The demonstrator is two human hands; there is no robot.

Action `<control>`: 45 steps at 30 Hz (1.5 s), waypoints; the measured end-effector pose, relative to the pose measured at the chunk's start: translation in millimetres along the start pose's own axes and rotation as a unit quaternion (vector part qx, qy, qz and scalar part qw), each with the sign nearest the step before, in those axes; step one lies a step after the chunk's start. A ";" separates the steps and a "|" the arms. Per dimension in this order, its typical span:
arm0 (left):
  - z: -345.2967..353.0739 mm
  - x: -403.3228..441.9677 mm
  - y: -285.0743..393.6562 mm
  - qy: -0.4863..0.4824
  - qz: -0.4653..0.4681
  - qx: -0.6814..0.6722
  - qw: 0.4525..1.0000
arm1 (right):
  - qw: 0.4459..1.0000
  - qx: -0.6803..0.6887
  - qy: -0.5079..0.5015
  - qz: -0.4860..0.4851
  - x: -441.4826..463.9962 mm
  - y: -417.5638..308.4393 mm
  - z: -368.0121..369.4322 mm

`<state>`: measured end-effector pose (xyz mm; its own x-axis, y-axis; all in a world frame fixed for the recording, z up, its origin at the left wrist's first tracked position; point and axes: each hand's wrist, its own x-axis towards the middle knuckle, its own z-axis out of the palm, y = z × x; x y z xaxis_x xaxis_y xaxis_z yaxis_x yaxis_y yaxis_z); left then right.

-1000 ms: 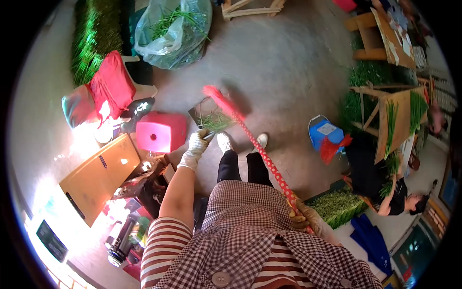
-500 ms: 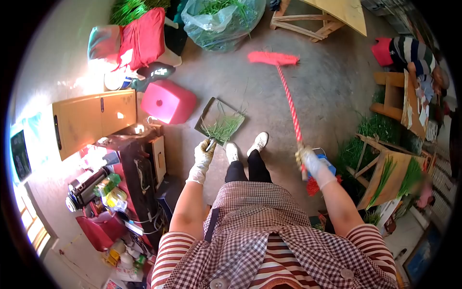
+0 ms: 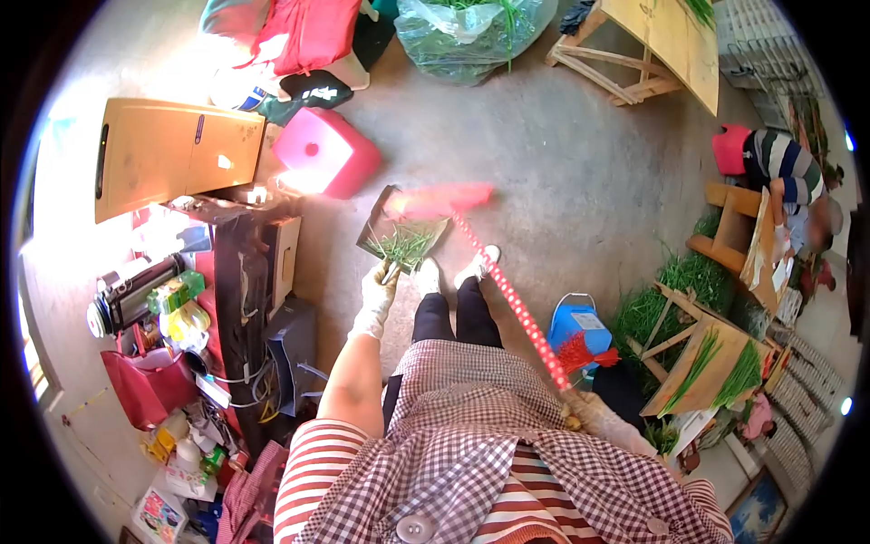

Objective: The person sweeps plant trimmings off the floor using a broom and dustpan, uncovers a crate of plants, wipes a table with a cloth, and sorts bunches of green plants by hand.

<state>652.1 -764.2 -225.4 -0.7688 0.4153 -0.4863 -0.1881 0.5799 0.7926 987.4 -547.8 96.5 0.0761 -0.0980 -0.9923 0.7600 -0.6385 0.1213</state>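
My gloved left hand [image 3: 379, 283] is closed round the handle of a dark dustpan [image 3: 370, 220], which lies on the floor in front of my shoes. Green grass clippings [image 3: 401, 245] are heaped inside the pan. With my gloved right hand [image 3: 594, 415], close to my right side, I grip the red and white dotted stick of a broom [image 3: 518, 313]. The broom's pinkish-red head [image 3: 439, 199], smeared by motion, is over the far edge of the dustpan. Part of my right hand's fingers is hidden near the apron.
A pink stool [image 3: 340, 154] stands beyond the dustpan to the left. To my right are a blue bucket [image 3: 578, 328], a red brush [image 3: 580, 352] and a board with green stalks [image 3: 702, 372]. A grass-filled plastic bag [image 3: 476, 45] sits ahead; a person in stripes [image 3: 784, 172] sits far right.
The broom head has swept from the far right of the floor to the dustpan. My right hand has drawn back toward my body, while my left hand keeps hold of the dustpan.
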 end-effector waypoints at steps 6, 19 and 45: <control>-38.1 -31.9 -36.9 0.056 -0.048 -0.097 0.993 | 0.982 -0.121 0.030 -0.142 56.6 -78.3 16.4; -46.0 -10.4 -40.0 0.039 -0.066 -0.160 0.984 | 0.996 -0.021 -0.073 0.048 29.3 -38.3 59.3; -25.2 32.2 478.3 0.091 0.102 -0.309 0.941 | 0.761 0.501 -0.170 -0.376 -46.0 -475.6 -307.2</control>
<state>522.0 -491.1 147.3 -0.9088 0.3146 -0.2739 -0.3015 -0.0416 0.9526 820.7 -5.0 76.6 -0.4383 0.4999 -0.7469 -0.3808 -0.8561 -0.3495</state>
